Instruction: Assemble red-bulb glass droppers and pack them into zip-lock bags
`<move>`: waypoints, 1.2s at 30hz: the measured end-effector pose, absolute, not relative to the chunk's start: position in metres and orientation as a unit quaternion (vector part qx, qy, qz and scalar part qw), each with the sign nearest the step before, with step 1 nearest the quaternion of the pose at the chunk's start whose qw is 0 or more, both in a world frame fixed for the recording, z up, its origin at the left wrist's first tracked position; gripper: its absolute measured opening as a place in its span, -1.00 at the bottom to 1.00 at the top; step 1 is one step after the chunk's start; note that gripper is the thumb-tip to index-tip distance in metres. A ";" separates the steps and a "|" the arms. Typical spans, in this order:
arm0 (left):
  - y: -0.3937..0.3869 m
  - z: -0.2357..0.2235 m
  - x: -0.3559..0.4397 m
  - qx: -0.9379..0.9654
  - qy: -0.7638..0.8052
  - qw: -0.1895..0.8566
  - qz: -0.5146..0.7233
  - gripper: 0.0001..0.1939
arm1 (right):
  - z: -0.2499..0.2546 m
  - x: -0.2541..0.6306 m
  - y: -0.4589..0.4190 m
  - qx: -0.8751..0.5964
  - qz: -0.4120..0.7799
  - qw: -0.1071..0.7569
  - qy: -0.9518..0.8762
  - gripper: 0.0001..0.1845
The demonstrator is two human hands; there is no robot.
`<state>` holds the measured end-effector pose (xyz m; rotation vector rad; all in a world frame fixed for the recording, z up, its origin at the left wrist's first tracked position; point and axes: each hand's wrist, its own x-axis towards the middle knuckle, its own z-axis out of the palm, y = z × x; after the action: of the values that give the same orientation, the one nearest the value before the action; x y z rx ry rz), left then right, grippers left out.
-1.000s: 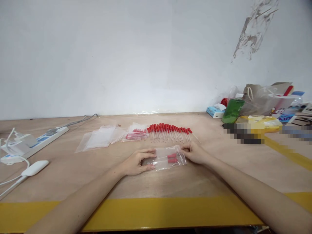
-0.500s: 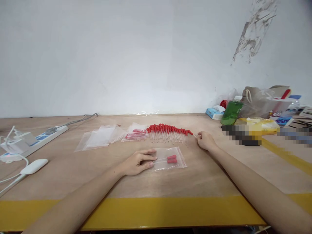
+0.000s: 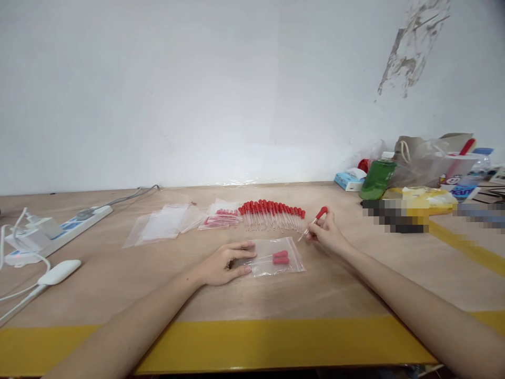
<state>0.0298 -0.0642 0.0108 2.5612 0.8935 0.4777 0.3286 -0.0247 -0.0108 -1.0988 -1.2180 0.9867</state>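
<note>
A clear zip bag (image 3: 262,267) lies flat on the table with two red-bulbed droppers (image 3: 280,258) inside. My left hand (image 3: 226,263) rests on the bag's left end, fingers stretched out and the thumb apart from them. Above the bag's right side, my right hand (image 3: 325,231) pinches a single dropper (image 3: 320,213) between its fingers. The dropper is tilted, its red bulb up and its clear tip pointing down and left. Behind the bag, a row of red-bulbed droppers (image 3: 272,210) lies side by side, bulbs toward the wall.
Left of the row sits a stack of filled bags (image 3: 221,217), then flat bags (image 3: 163,223) with nothing visible inside. A power strip (image 3: 74,231) and white charger (image 3: 63,272) are at left. At right stand a green bottle (image 3: 377,179), tissue pack (image 3: 350,181) and yellow packet (image 3: 430,200).
My right hand has lifted the dropper from the row's right end and turned it bulb up, moving slightly nearer the bag. My left hand stays on the bag.
</note>
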 end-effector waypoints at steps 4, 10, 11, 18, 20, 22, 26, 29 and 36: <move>-0.064 0.011 0.031 0.913 0.318 0.191 0.168 -0.60 | -0.012 0.316 -0.035 -0.478 0.416 0.600 -0.488 0.01; -0.065 0.013 0.031 0.912 0.324 0.185 0.170 -0.58 | -0.013 0.303 -0.041 -0.469 0.478 0.586 -0.457 -0.35; -0.065 0.013 0.031 0.912 0.323 0.183 0.171 -0.56 | -0.013 0.303 -0.042 -0.465 0.490 0.582 -0.454 -0.43; -0.065 0.012 0.030 0.913 0.324 0.181 0.171 -0.56 | -0.008 0.334 -0.032 -0.511 0.394 0.631 -0.430 -0.52; -0.065 0.012 0.030 0.913 0.324 0.182 0.170 -0.56 | -0.009 0.338 -0.031 -0.528 0.371 0.620 -0.446 -0.52; -0.064 0.012 0.030 0.912 0.326 0.182 0.168 -0.55 | -0.010 0.335 -0.032 -0.531 0.372 0.607 -0.459 -0.54; -0.065 0.012 0.031 0.913 0.322 0.182 0.170 -0.54 | -0.010 0.317 -0.042 -0.506 0.447 0.599 -0.431 -0.60; -0.065 0.012 0.031 0.914 0.317 0.179 0.177 -0.53 | -0.006 0.307 -0.049 -0.467 0.521 0.594 -0.397 -0.74; -0.065 0.014 0.032 0.917 0.317 0.169 0.172 -0.48 | -0.004 0.303 -0.056 -0.441 0.607 0.504 -0.427 -0.90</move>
<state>0.0317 -0.0650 0.0139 2.6085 0.9009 0.4890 0.3028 -0.0560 -0.0038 -1.0635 -1.0314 1.4660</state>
